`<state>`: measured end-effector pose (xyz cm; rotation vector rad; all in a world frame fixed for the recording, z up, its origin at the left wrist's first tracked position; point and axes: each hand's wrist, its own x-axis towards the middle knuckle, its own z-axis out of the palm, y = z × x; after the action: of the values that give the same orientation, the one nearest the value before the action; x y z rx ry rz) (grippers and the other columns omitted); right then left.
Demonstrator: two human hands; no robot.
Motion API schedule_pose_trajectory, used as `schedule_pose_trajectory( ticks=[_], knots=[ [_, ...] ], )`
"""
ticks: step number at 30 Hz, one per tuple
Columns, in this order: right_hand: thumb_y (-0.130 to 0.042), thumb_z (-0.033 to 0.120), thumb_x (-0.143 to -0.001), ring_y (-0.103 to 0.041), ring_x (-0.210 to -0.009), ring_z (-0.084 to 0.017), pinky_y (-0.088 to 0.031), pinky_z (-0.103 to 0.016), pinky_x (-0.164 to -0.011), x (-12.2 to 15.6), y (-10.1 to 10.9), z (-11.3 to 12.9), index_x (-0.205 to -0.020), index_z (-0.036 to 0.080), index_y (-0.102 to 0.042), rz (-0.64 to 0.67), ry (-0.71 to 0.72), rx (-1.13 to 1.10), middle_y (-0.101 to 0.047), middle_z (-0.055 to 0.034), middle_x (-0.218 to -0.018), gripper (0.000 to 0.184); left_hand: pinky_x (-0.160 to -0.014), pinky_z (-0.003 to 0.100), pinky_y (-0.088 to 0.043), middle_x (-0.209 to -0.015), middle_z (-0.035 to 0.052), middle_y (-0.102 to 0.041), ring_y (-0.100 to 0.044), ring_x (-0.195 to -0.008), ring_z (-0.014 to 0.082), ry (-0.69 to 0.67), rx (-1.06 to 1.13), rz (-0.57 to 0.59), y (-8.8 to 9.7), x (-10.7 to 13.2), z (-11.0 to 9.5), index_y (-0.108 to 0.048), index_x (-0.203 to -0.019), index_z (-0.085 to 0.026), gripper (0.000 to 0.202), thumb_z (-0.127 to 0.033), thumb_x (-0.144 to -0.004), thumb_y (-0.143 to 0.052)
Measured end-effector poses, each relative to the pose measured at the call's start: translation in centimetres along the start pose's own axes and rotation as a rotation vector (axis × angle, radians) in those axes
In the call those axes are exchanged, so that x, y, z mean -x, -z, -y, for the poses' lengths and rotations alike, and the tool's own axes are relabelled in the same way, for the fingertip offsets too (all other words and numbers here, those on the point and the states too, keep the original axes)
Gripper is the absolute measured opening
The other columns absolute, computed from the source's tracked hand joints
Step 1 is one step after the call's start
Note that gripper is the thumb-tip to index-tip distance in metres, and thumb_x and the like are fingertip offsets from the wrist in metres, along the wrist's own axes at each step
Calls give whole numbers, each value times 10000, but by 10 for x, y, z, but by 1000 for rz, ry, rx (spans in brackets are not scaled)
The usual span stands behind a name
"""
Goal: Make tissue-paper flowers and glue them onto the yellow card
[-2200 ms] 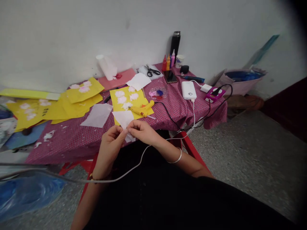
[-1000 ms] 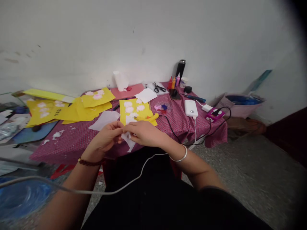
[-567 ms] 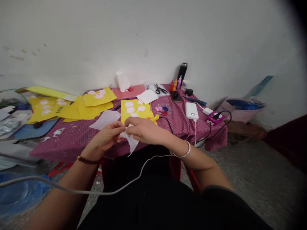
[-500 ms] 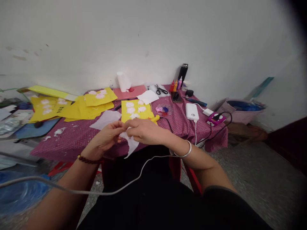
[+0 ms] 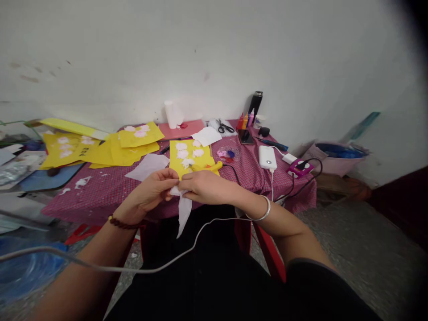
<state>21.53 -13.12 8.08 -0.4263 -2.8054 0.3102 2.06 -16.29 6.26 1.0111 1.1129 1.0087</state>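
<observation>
A thin white sheet of tissue paper (image 5: 184, 213) hangs in a narrow strip below my fingers, at the table's front edge. My left hand (image 5: 158, 189) pinches it from the left, and my right hand (image 5: 204, 186) grips it from the right, fingertips almost touching. The part between the fingers is mostly hidden. Just behind the hands lies a yellow sheet (image 5: 178, 168) bearing several pale pink-white tufts. Across its front right corner rests a yellow tool (image 5: 210, 168) with a black cord. Another white paper piece (image 5: 147, 166) lies flat behind my left hand.
More yellow sheets (image 5: 133, 155) overlap at the left. Scissors (image 5: 224, 127), a white paper roll (image 5: 173, 115), small bottles (image 5: 245, 120), a phone (image 5: 245, 137), a white power bank (image 5: 267, 157) and a purple power socket (image 5: 301, 167) stand behind and right. A pale cable (image 5: 174, 258) crosses before my body.
My right hand has shifted slightly right and down, uncovering more of the yellow tool. The tissue paper now hangs lower and narrower. My left hand has barely moved.
</observation>
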Motion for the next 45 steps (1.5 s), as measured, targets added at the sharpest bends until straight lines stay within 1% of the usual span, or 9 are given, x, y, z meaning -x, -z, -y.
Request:
schedule_pose_trajectory(
  ticks=[6,10,15,19,23,30,35,42,45],
  knots=[
    [-516,150,-915,-555,-826,-144,-415,-267,-730,7,2,-4,-871,153,-626,-42,80,-99,-611,-55,-921,119,-389,159,-360,-574,-54,-526,-441,-418,46,-18,43,-61,5,-2,5,-596,-737,-160,235,-209,-628,-799],
    [-563,160,-898,-592,-904,-145,-454,-286,-819,8,-3,-14,-907,152,-632,-130,71,-345,-639,-59,-968,70,-455,192,-434,-667,-15,-605,-526,-495,88,-85,-45,-60,10,9,8,-663,-925,-192,248,-176,-680,-693],
    [-560,206,-902,-613,-637,-91,-470,-228,-654,4,-8,-20,-987,152,-602,-90,-107,-657,-630,16,-773,109,-651,230,-529,-1144,85,-635,-638,-920,192,-243,-280,31,7,24,6,-585,-1264,-286,656,-105,-647,-710],
    [-555,231,-904,-638,-668,-104,-473,-226,-666,3,-8,-15,-918,156,-565,-45,-92,-713,-629,19,-724,77,-773,279,-543,-1370,105,-497,-528,-1202,266,-427,-342,67,-1,20,3,-648,-1173,-284,569,-148,-631,-758],
    [-523,235,-921,-642,-710,-117,-466,-234,-685,6,-5,-17,-912,164,-527,-21,-34,-714,-646,1,-750,72,-848,316,-509,-1221,98,-590,-574,-1124,240,-475,-462,31,-3,14,1,-683,-764,-195,89,-187,-688,-728],
    [-503,223,-932,-562,-747,-131,-427,-250,-697,30,8,1,-985,162,-574,-42,90,-342,-642,-30,-861,108,-680,280,-489,-1005,67,-687,-629,-874,211,-421,-289,35,5,30,1,-615,-646,-209,120,-160,-642,-724],
    [-438,155,-941,-531,-893,-181,-426,-297,-810,44,6,29,-988,161,-581,-69,150,42,-649,-89,-993,151,-606,287,-445,-663,36,-619,-572,-638,177,-450,-183,108,0,39,0,-640,-662,-221,113,-313,-719,-671],
    [-489,235,-949,-538,-901,-198,-433,-313,-856,36,-14,25,-984,135,-595,-62,111,176,-658,-87,-1007,149,-500,239,-333,-582,-58,-538,-467,-506,129,-380,-703,-249,-18,28,8,-636,-942,-206,280,-271,-677,-696],
    [-523,233,-933,-550,-926,-206,-442,-330,-876,32,-24,23,-983,135,-594,-52,115,163,-662,-92,-1011,131,-526,250,-321,-551,-48,-504,-445,-518,132,-407,-865,-244,-14,23,14,-617,-719,-204,86,-267,-696,-671]
  ],
)
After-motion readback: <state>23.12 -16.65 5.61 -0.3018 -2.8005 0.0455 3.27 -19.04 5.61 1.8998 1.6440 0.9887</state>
